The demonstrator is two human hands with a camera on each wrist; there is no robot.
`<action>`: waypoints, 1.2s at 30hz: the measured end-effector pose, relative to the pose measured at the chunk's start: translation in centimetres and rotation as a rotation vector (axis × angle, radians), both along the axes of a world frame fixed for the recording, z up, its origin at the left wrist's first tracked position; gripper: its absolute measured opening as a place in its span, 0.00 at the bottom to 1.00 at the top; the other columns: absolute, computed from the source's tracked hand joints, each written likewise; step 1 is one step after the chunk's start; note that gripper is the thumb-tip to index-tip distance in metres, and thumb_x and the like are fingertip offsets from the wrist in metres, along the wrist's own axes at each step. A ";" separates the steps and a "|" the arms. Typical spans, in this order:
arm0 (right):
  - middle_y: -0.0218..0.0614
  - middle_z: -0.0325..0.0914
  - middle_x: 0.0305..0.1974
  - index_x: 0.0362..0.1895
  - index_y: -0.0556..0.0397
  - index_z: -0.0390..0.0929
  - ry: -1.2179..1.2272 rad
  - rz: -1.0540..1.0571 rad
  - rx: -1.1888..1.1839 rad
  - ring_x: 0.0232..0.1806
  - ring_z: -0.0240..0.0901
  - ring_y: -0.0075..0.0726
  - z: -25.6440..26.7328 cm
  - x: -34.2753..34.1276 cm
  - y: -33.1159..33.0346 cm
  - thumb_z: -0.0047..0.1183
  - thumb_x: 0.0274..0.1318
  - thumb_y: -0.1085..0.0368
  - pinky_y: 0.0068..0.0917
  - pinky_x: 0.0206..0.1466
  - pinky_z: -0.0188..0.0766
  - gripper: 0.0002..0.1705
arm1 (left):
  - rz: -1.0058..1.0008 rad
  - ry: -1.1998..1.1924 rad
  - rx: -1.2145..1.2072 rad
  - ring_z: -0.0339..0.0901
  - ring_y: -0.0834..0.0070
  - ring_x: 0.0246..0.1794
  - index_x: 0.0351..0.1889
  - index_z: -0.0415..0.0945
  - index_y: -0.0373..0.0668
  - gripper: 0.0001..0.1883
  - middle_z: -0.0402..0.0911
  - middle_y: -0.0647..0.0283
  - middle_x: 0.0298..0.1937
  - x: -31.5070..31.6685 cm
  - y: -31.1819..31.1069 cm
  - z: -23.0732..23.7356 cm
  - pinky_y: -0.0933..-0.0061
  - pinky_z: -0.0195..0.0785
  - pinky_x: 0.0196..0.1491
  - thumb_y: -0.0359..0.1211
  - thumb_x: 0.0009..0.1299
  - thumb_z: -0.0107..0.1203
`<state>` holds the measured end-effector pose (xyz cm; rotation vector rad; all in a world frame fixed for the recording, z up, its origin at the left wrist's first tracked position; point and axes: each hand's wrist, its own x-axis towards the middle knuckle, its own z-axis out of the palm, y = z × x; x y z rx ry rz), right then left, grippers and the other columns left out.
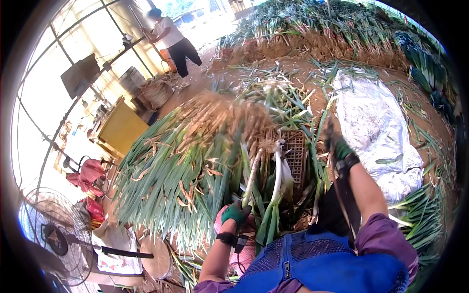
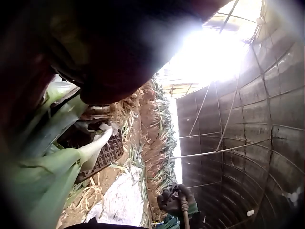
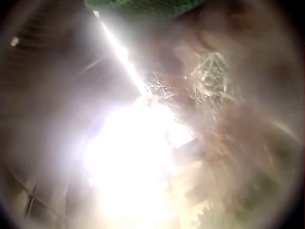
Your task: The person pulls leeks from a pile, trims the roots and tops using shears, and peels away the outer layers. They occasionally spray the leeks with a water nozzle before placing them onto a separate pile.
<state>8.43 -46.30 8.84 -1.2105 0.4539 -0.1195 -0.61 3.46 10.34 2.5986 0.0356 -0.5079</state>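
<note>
Earthen floor (image 1: pixel 297 67); left fingers (image 1: pixel 239 212) curled round pale leek (image 1: pixel 252 178), right fingers (image 2: pixel 167 200) round slender tube (image 2: pixel 185 209)

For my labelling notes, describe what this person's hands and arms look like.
Left hand and right hand wear green gloves with darker fingers. Black straps circle both wrists, a dark device at the left. Purple sleeves end well above them.

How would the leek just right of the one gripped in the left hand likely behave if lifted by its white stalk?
The leek would probably feel fairly stiff along its stalk, which looks thick and nearly straight. Its green leaves would likely flop, being long and broad. It might hang leaf-end down, since most bulk seems to be there.
</note>
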 end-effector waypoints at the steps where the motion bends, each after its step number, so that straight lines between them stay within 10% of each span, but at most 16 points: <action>1: 0.26 0.69 0.21 0.36 0.51 0.77 -0.005 0.153 -0.129 0.17 0.65 0.26 -1.5 -0.7 2.6 0.49 0.63 0.55 0.25 0.20 0.61 0.13 | -0.056 0.102 0.039 0.79 0.52 0.49 0.51 0.75 0.40 0.30 0.81 0.45 0.46 -0.5 -0.9 3.1 0.56 0.70 0.51 0.53 0.60 0.54; 7: 0.36 0.73 0.23 0.43 0.55 0.79 0.443 0.356 -0.043 0.16 0.64 0.38 -8.3 -4.0 13.6 0.53 0.58 0.55 0.39 0.19 0.63 0.17 | -0.128 0.062 -0.099 0.81 0.66 0.39 0.48 0.77 0.37 0.26 0.83 0.53 0.38 0.9 0.9 1.0 0.67 0.72 0.45 0.47 0.58 0.61; 13: 0.32 0.76 0.27 0.41 0.54 0.82 0.208 0.605 0.178 0.20 0.69 0.35 -26.1 -4.2 12.9 0.54 0.56 0.59 0.33 0.27 0.71 0.14 | -0.046 0.142 -0.655 0.75 0.82 0.33 0.50 0.74 0.40 0.16 0.79 0.68 0.34 1.4 -1.5 4.0 0.79 0.70 0.37 0.36 0.67 0.62; 16: 0.45 0.78 0.36 0.45 0.64 0.76 0.308 0.444 -0.182 0.35 0.75 0.41 -15.4 -8.7 15.8 0.63 0.47 0.51 0.36 0.40 0.72 0.30 | -0.040 0.146 -0.756 0.75 0.81 0.32 0.51 0.74 0.40 0.18 0.79 0.68 0.33 2.7 -4.8 4.2 0.77 0.70 0.35 0.37 0.66 0.63; 18: 0.50 0.77 0.47 0.54 0.65 0.70 0.207 0.431 -0.431 0.48 0.74 0.46 -22.1 -8.5 16.0 0.66 0.42 0.52 0.36 0.53 0.71 0.39 | -0.104 0.168 -0.562 0.76 0.79 0.31 0.49 0.76 0.39 0.21 0.80 0.67 0.33 4.9 -6.2 1.6 0.75 0.71 0.34 0.41 0.64 0.64; 20: 0.53 0.74 0.52 0.61 0.57 0.64 0.131 0.418 -0.593 0.52 0.74 0.51 -9.8 -11.7 17.2 0.68 0.37 0.50 0.38 0.57 0.70 0.47 | -0.053 0.195 -0.519 0.78 0.77 0.31 0.47 0.78 0.37 0.25 0.81 0.64 0.33 5.9 -7.2 -1.4 0.73 0.71 0.34 0.47 0.61 0.64; 22: 0.51 0.78 0.41 0.55 0.56 0.69 0.408 0.417 -0.865 0.40 0.77 0.46 -13.4 -11.4 16.8 0.63 0.36 0.56 0.39 0.42 0.75 0.37 | -0.030 0.296 -0.255 0.79 0.75 0.32 0.47 0.80 0.37 0.28 0.84 0.61 0.34 6.7 -7.9 -4.8 0.71 0.72 0.37 0.51 0.58 0.64; 26: 0.44 0.79 0.35 0.50 0.55 0.73 0.360 0.447 -0.618 0.34 0.75 0.43 -15.1 -10.4 16.0 0.60 0.41 0.56 0.36 0.40 0.73 0.30 | -0.186 0.172 0.051 0.83 0.65 0.39 0.46 0.82 0.38 0.31 0.85 0.55 0.40 5.4 -9.2 -3.6 0.64 0.73 0.44 0.56 0.56 0.62; 36: 0.60 0.77 0.40 0.49 0.60 0.72 0.165 0.852 -0.636 0.42 0.78 0.48 4.2 -19.0 16.8 0.59 0.47 0.53 0.39 0.44 0.73 0.29 | 0.100 0.457 -0.740 0.77 0.77 0.27 0.49 0.76 0.31 0.22 0.81 0.64 0.31 6.0 -10.0 -4.0 0.76 0.70 0.29 0.37 0.63 0.65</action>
